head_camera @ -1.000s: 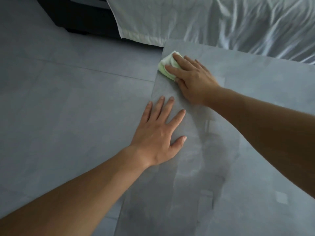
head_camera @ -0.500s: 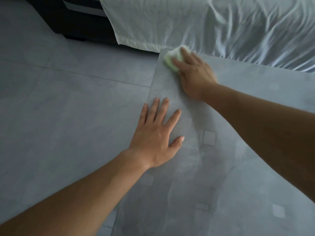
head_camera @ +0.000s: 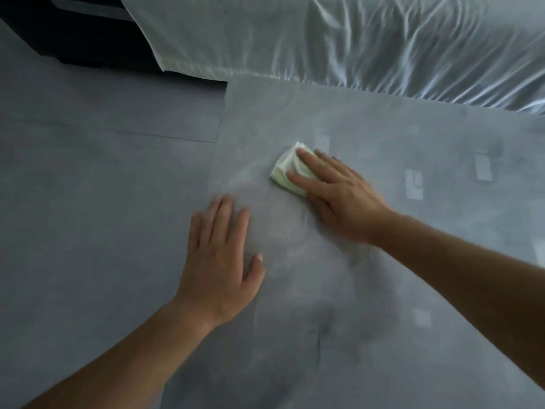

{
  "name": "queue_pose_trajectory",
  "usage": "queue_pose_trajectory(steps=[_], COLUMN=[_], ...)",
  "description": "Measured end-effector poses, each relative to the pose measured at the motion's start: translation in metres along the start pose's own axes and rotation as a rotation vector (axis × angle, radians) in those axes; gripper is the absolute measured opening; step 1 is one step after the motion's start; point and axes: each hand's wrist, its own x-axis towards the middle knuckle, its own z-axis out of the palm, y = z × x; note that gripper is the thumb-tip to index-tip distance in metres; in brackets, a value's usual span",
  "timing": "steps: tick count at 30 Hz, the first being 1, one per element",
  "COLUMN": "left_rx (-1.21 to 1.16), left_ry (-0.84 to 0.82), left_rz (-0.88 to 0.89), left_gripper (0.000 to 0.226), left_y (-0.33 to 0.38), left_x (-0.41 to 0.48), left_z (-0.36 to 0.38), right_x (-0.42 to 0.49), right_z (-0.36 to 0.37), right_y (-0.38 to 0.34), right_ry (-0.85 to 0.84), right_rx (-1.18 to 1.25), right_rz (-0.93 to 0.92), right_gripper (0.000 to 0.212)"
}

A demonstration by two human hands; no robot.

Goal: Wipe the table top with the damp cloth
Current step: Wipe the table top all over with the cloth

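A folded pale green and white cloth (head_camera: pixel 287 168) lies on the grey table top (head_camera: pixel 383 276), a little in from its left edge. My right hand (head_camera: pixel 339 196) presses flat on the cloth, fingers over its right half. My left hand (head_camera: pixel 219 261) rests palm down with fingers apart at the table's left edge, holding nothing, below and left of the cloth. A faint damp sheen shows on the surface around the cloth.
A bed with rumpled white sheets (head_camera: pixel 368 39) runs along the table's far edge. Grey tiled floor (head_camera: pixel 88 187) lies to the left, below the table. A dark piece of furniture (head_camera: pixel 73 33) stands at the top left.
My right hand has slid the cloth from the table's far left corner back toward me and to the right. The left hand stays flat at the left edge.
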Motion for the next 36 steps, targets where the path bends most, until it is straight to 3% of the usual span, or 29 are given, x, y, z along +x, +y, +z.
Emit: queue_pose_trajectory(steps=[4,6,8,13,15,19,22,25,28,31,36], left_rx=[0.112,0.114,0.086,-0.012,-0.077,-0.23,-0.412,-0.69,-0.84,-0.765,-0.678], left_ry=[-0.049,-0.048,-0.035,0.01,0.032,0.042,0.089,0.058,0.041,-0.011,-0.076], left_rz=[0.034,0.022,-0.001,-0.065,-0.09,-0.09,-0.122,-0.261,-0.392,-0.342,-0.283], left_gripper=[0.073,0.072,0.068,0.064,0.063,0.063,0.07,0.078,0.082,0.082,0.09], left_y=[0.014,0.015,0.015,0.011,0.009,0.001,-0.007,-0.009,-0.003,0.0,0.004], left_x=[0.005,0.004,-0.003,-0.046,-0.07,-0.103,-0.121,-0.144,-0.167,-0.189,-0.199], left_z=[0.004,0.006,0.005,0.004,0.003,0.004,0.004,0.002,-0.001,-0.001,-0.005], right_x=[0.012,0.013,-0.001,-0.078,-0.073,0.012,0.037,-0.032,-0.149,-0.231,-0.237], right_z=[-0.028,-0.026,-0.011,0.029,0.027,0.023,0.028,0.044,0.053,0.064,0.094], right_y=[0.061,0.047,0.01,-0.095,-0.099,-0.099,-0.119,-0.154,-0.203,-0.27,-0.338], right_ry=[0.138,0.139,0.151,0.017,0.011,0.038,0.024,-0.01,-0.082,-0.101,-0.015], right_rx=[0.034,0.049,0.026,0.038,0.076,0.075,0.073,0.043,0.046,0.085,0.08], right_rz=[0.497,0.579,0.494,-0.012,0.028,0.332,0.279,0.037,-0.068,-0.034,0.164], right_gripper=[0.048,0.05,0.053,0.067,0.065,0.053,0.051,0.05,0.058,0.063,0.066])
